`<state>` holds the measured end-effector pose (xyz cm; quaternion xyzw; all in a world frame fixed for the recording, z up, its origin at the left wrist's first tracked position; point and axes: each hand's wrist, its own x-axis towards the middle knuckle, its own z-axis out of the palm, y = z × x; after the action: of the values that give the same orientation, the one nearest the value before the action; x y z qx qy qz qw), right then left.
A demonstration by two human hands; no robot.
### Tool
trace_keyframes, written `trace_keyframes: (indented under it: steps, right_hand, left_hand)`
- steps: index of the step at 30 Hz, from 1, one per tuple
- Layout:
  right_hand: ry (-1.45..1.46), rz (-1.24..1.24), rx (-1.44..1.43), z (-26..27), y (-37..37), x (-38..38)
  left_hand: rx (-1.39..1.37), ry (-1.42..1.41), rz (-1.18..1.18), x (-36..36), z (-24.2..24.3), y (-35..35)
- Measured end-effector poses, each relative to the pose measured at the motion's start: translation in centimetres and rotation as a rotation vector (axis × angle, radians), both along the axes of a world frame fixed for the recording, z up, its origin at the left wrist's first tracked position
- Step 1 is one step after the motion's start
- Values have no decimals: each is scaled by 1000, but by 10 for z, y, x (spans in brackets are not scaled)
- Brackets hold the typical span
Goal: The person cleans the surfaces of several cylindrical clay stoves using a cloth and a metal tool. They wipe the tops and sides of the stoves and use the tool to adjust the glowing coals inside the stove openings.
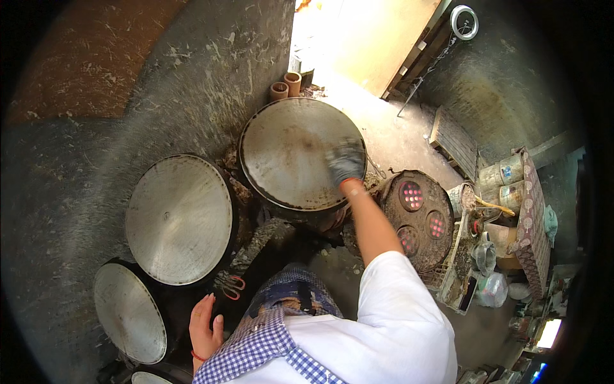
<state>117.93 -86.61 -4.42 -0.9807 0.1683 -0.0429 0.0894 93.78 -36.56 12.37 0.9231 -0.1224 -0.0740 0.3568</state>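
Observation:
My right hand [346,161], in a grey glove and blurred, reaches over the right side of a large round metal griddle [292,149]; whether it holds anything or touches the metal cannot be made out. My left hand [205,326] is bare, with a ring and a red bracelet, and rests in the air near my apron, its thumb apart from the fingers and nothing in it. Beyond it stand a second round metal griddle [180,221] and a third one [129,312]. Scissors with red handles [234,288] lie just past my left fingertips.
To the right stands a round stove [418,218] with glowing perforated coal briquettes [411,196]. Two clay cylinders [292,82] stand behind the big griddle. A wooden pallet [455,141], buckets [511,194], a cloth-covered table [531,225] and a ring light on a stand [464,22] are farther right.

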Motion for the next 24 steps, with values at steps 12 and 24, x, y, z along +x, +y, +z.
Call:
trace_keyframes:
  steps: [12,24]
  right_hand:
    - [-314,314,-78,-6,201,-72]
    - [-1053,-1164,1977,-138,94,-130]
  left_hand:
    - [-6,-72,-158,-50,-1,47]
    - [-4,-23,-256,-60,2,39]
